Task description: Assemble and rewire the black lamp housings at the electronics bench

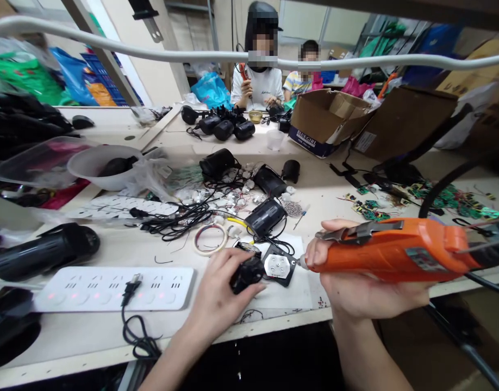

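My left hand (223, 288) is wrapped round a black housing (248, 271) near the table's front edge. Touching or just beside that housing lies a black square plate with a white octagonal piece (277, 266) on it. In my right hand (355, 290) is an orange power screwdriver (388, 250), held level, its tip pointing left at the right side of the plate. Whether the tip touches the plate cannot be told. A sheet of white paper (302, 293) lies beneath these parts.
A white power strip (114, 288) with a black plug sits at left. Behind my hands are a tape roll (209, 239), black cylinders (266, 217), cables and small parts. Green circuit boards (372, 209) lie at right, a cardboard box (326, 119) farther back. Two people are across the table.
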`<action>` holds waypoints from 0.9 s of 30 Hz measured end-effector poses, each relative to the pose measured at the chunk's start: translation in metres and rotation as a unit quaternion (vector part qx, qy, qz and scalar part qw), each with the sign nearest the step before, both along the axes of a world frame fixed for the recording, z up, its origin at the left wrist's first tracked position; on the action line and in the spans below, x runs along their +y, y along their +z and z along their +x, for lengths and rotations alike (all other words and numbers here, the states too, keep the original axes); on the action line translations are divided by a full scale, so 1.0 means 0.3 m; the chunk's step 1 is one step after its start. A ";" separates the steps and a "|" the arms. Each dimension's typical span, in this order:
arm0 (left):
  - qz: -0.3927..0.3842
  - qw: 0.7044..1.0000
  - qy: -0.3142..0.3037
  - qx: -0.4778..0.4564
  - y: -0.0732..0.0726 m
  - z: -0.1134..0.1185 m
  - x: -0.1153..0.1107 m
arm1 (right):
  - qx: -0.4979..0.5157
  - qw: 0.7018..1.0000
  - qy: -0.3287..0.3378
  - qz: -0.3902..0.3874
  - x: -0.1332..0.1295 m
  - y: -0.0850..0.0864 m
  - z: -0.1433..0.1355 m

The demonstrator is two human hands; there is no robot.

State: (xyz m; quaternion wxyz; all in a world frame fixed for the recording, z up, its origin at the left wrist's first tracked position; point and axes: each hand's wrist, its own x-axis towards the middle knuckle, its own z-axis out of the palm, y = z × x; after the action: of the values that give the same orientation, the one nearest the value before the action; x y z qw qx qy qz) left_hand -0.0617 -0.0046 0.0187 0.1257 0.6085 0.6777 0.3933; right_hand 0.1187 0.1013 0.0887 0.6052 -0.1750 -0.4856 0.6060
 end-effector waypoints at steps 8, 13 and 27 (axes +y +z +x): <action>-0.022 0.984 -0.054 0.167 -0.053 0.105 -0.123 | 0.015 0.999 -0.017 -0.046 -0.011 -0.043 -0.004; -0.012 0.974 -0.022 0.227 -0.082 0.104 -0.065 | 0.012 0.999 -0.006 -0.029 -0.022 -0.045 0.015; -0.007 0.960 -0.057 0.275 -0.105 0.056 -0.078 | 0.002 0.998 -0.032 -0.046 0.004 -0.102 0.054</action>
State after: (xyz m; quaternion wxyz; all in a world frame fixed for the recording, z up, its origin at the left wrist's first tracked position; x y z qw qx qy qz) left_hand -0.0447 -0.0279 -0.0128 -0.0392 0.7303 0.6526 0.1980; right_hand 0.1350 0.1025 0.0582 0.6163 -0.2168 -0.4507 0.6083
